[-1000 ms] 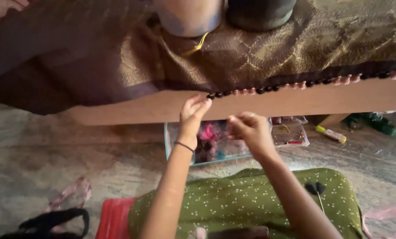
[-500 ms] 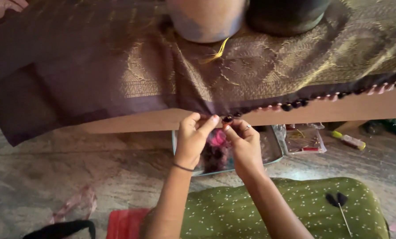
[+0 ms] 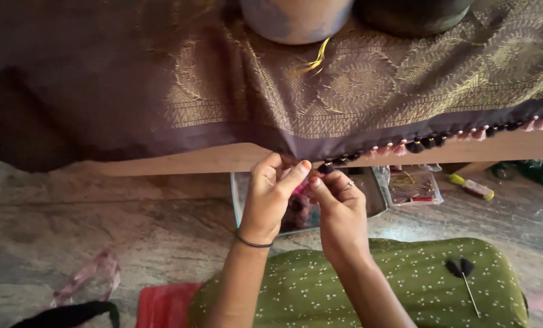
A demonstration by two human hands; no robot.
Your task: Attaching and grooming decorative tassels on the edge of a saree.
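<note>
1. Left hand [image 3: 270, 195] pinches the hem of the brown and gold cloth [image 3: 368, 91] shut between thumb and fingers. The right hand [image 3: 339, 206] is closed on a dark bead [image 3: 325, 168] at that same edge.
2. I'd keep the hem taut and work tight against the last bead, so spacing matches the bead-and-tassel trim [image 3: 441, 140].
3. Count: two hands, one cloth, two pots on the tabletop [image 3: 180, 163], one clear tray [image 3: 374, 197] below. Beads are too many and too small to count.

Cloth [image 3: 374, 91] on bench [image 3: 223, 159]; tray [image 3: 368, 200] below, behind hands.
</note>
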